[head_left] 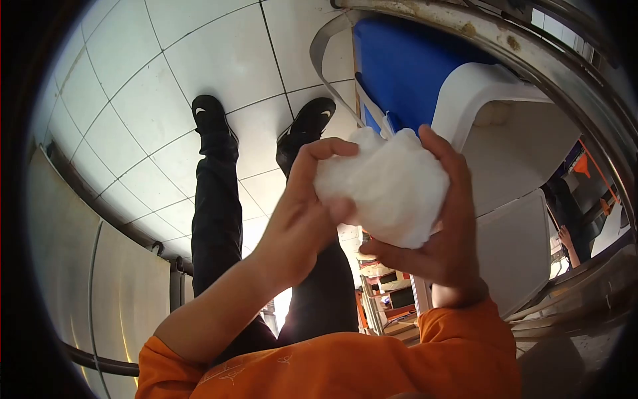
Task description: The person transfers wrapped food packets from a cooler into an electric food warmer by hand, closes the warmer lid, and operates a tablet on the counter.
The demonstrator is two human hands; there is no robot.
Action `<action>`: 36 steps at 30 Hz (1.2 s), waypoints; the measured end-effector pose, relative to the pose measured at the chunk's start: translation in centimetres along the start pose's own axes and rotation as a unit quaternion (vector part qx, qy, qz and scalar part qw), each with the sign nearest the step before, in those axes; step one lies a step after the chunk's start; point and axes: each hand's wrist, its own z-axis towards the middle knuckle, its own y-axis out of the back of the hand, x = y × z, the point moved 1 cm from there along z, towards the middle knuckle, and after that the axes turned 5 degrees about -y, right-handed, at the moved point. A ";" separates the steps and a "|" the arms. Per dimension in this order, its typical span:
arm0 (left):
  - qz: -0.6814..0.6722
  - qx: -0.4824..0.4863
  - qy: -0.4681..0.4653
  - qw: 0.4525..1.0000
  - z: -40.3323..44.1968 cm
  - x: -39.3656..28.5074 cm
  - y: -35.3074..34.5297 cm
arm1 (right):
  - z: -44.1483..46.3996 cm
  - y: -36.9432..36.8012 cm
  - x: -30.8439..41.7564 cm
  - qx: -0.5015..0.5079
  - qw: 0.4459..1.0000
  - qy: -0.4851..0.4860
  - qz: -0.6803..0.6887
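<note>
A soft, rounded white lump is held up between my two hands, over the floor and my right leg. On its left side, my left hand grips it with bent fingers, one fingertip at the upper edge and another low on the near side. My right hand wraps round its right side, with one finger up along the top right and another under the lower edge. What the lump is made of cannot be told.
White floor tiles lie beyond, under my black shoes. At the upper right are a blue panel, a white plastic piece and a curved metal rail. Metal panels stand at left. Another person's hand shows far right.
</note>
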 end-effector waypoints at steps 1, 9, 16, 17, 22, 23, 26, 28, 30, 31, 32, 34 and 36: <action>0.014 0.013 -0.035 0.999 -0.1 0.5 0.2 | -0.2 -0.8 -0.2 -0.014 1.000 0.017 -0.020; 0.167 0.079 -0.054 0.981 -0.1 0.1 1.0 | -1.6 3.8 -4.0 -0.074 0.995 0.039 0.051; 0.142 0.103 0.012 0.984 -0.5 0.2 2.5 | 3.1 17.2 -31.2 -0.143 0.812 -0.141 -0.548; 0.144 0.093 0.020 0.985 -0.8 0.3 2.8 | 2.8 18.1 -34.1 -0.086 0.777 -0.159 -0.604; 0.163 0.071 0.026 0.984 -2.4 0.0 4.3 | 5.1 17.0 -33.0 0.026 0.553 -0.168 -0.815; 0.157 0.062 0.029 0.985 -2.9 -0.3 4.5 | 5.0 17.0 -32.9 0.026 0.535 -0.149 -0.831; 0.142 0.034 0.046 0.988 -5.1 -1.5 5.0 | 3.9 16.5 -32.6 0.068 0.588 -0.223 -0.775; 0.137 0.014 0.047 0.989 -7.0 -2.5 5.4 | 3.6 15.3 -29.5 0.046 0.681 -0.297 -0.668; 0.130 0.004 0.043 0.991 -9.4 -3.6 5.5 | 1.4 13.2 -24.9 -0.101 0.777 -0.326 -0.529; 0.133 0.007 0.021 0.991 -10.6 -4.5 5.0 | 0.3 12.0 -24.2 -0.205 0.807 -0.317 -0.453; 0.136 0.012 0.004 0.991 -12.0 -5.4 4.4 | -0.6 10.8 -23.0 -0.276 0.822 -0.344 -0.360; 0.106 0.044 -0.014 0.993 -15.3 -7.4 2.9 | -2.6 7.6 -19.8 -0.449 0.820 -0.312 -0.171; 0.112 0.042 -0.061 0.991 -19.5 -9.3 1.4 | -5.4 2.9 -14.0 -0.603 0.758 -0.244 0.036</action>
